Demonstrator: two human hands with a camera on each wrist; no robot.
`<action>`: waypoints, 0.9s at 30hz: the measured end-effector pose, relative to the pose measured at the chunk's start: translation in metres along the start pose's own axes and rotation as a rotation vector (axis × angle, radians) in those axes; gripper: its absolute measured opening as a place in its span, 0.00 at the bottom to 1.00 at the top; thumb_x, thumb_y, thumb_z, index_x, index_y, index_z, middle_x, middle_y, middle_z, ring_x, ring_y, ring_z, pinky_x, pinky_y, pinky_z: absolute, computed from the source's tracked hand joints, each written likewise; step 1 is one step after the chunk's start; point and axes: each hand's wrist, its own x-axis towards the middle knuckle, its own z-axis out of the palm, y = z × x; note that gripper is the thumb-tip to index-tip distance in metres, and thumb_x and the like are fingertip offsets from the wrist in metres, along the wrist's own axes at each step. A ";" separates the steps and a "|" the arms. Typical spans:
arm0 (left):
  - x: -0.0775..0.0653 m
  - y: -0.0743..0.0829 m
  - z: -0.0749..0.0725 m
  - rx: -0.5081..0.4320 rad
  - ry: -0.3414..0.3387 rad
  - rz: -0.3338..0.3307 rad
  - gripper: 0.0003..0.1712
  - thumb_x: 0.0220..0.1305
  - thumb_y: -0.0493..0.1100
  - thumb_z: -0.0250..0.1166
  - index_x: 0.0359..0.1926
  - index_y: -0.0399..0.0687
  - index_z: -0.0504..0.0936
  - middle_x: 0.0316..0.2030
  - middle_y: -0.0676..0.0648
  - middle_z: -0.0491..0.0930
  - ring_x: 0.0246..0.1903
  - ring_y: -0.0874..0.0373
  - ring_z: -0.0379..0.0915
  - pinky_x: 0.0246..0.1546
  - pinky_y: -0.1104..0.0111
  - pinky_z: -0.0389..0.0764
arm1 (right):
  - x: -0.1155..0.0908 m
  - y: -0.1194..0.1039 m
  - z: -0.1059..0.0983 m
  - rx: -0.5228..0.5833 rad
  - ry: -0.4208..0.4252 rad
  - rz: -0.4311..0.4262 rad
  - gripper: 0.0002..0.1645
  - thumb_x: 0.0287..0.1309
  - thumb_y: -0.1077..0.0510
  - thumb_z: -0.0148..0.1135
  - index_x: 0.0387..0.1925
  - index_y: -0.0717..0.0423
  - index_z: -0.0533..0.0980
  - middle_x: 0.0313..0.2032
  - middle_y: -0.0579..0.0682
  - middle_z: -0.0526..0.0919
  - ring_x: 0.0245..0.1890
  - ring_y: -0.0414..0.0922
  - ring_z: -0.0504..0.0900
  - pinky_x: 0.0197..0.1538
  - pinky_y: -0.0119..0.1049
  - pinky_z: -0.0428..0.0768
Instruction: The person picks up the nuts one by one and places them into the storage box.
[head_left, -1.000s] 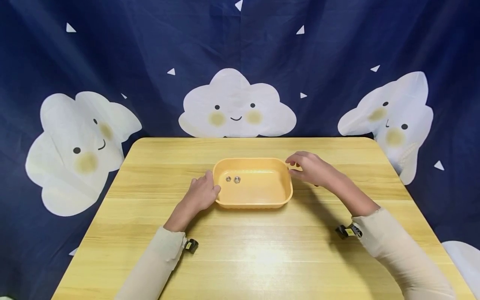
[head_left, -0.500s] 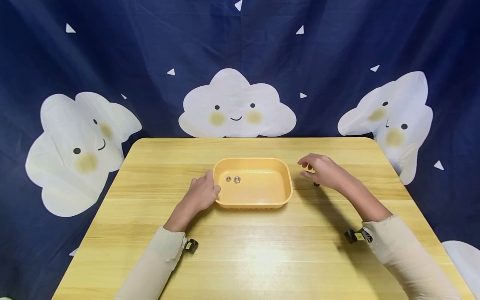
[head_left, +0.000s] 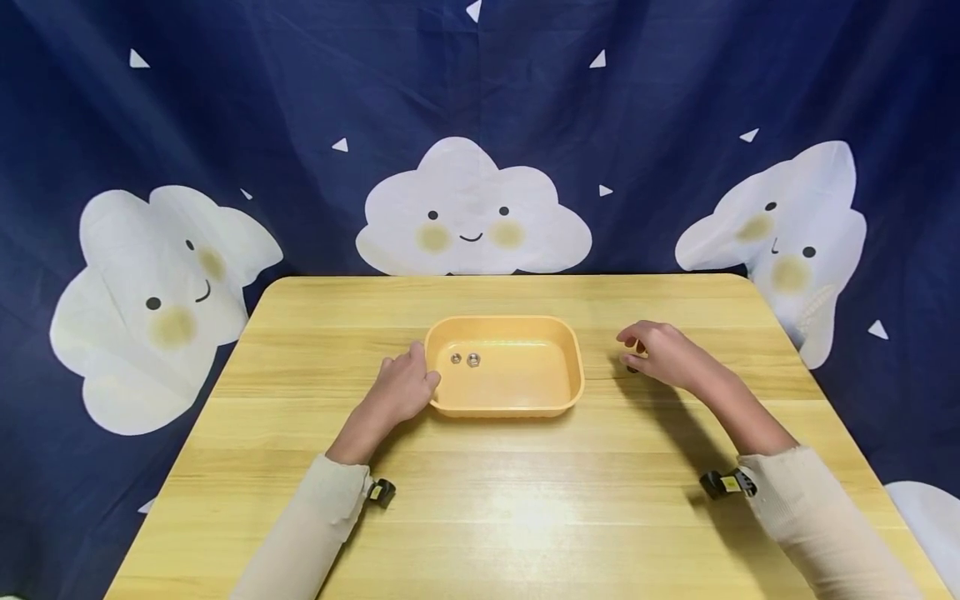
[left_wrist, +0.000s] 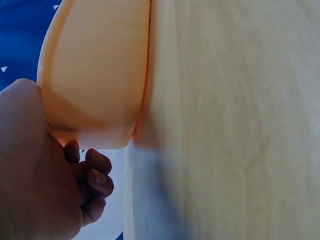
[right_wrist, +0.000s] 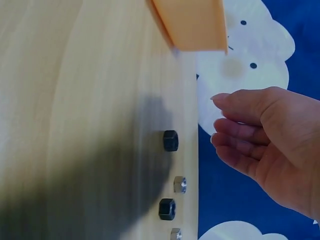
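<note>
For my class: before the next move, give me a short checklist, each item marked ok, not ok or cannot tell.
1. Grip on tray: ok, left hand holds its left end.
2. Free right hand: ok, nothing visible in it.
3. Loose pieces: ok, black nuts and silver nuts on the table.
4. Tray room: ok, bare floor beside two nuts.
5. Right-hand contact with a nut: not ok, a gap shows.

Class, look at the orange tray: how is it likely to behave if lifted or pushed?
The orange tray is probably stiff, since its walls form an even, rounded shape. Low and broad-based, it would likely slide rather than tip. The two nuts inside might skid if it tilts, as its floor looks smooth and glossy.
</note>
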 end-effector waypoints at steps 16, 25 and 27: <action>0.000 0.000 0.000 0.000 0.014 0.006 0.13 0.72 0.47 0.50 0.44 0.41 0.65 0.27 0.45 0.71 0.30 0.48 0.66 0.44 0.58 0.60 | -0.006 0.013 0.013 0.004 -0.022 0.017 0.17 0.60 0.64 0.70 0.49 0.69 0.81 0.41 0.61 0.87 0.39 0.52 0.86 0.44 0.48 0.84; 0.000 0.001 0.000 -0.013 0.014 0.006 0.13 0.72 0.47 0.50 0.45 0.41 0.66 0.27 0.45 0.71 0.30 0.48 0.67 0.45 0.58 0.61 | -0.010 0.018 0.019 -0.025 -0.058 0.049 0.17 0.61 0.65 0.69 0.49 0.70 0.80 0.37 0.57 0.83 0.37 0.49 0.81 0.42 0.47 0.82; 0.000 0.001 0.000 -0.012 0.012 0.006 0.13 0.72 0.47 0.50 0.45 0.41 0.66 0.27 0.45 0.71 0.30 0.48 0.67 0.45 0.58 0.61 | -0.011 0.019 0.020 -0.025 -0.076 0.056 0.17 0.61 0.64 0.69 0.50 0.70 0.80 0.37 0.56 0.82 0.36 0.48 0.80 0.42 0.47 0.81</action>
